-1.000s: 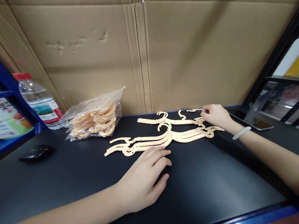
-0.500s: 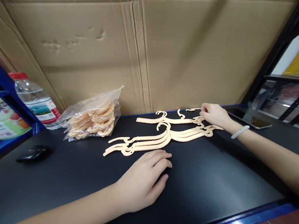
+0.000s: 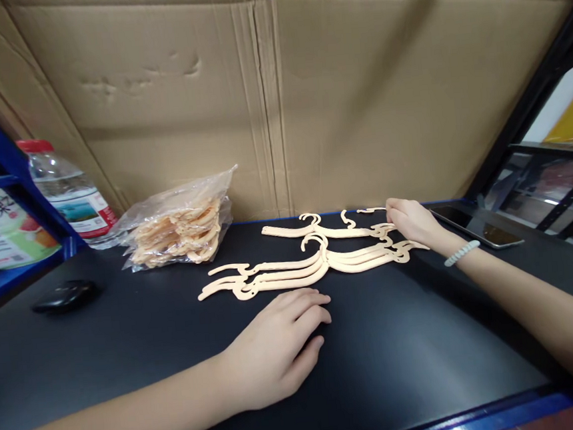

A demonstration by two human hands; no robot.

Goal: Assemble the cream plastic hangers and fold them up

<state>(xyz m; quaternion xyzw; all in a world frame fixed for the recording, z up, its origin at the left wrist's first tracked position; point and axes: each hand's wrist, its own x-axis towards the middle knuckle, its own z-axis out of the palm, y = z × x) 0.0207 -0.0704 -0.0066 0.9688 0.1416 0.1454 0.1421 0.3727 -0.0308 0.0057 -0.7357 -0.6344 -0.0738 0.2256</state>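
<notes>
My left hand (image 3: 283, 349) lies on the dark table just in front of a group of cream plastic hangers (image 3: 286, 275), fingers loosely spread and holding nothing. These hangers lie nested with their hooks to the back. Behind them is another cream hanger (image 3: 338, 232) whose left arm looks plain and short. At the back right, the closed fingers of my right hand (image 3: 410, 221) are on the end of a thin cream hanger piece (image 3: 370, 210); its right end is hidden by the fingers. A small loose hook-shaped piece (image 3: 347, 220) lies left of it.
A clear plastic bag (image 3: 177, 228) full of cream pieces stands at the back left. Beside it are a water bottle (image 3: 71, 193) with a red cap and a black computer mouse (image 3: 65, 296). A phone (image 3: 478, 226) lies right of my right hand. Cardboard (image 3: 380, 86) walls the back.
My right hand has shifted very slightly to the right at the thin hanger piece. My left hand and the hangers stay as they were.
</notes>
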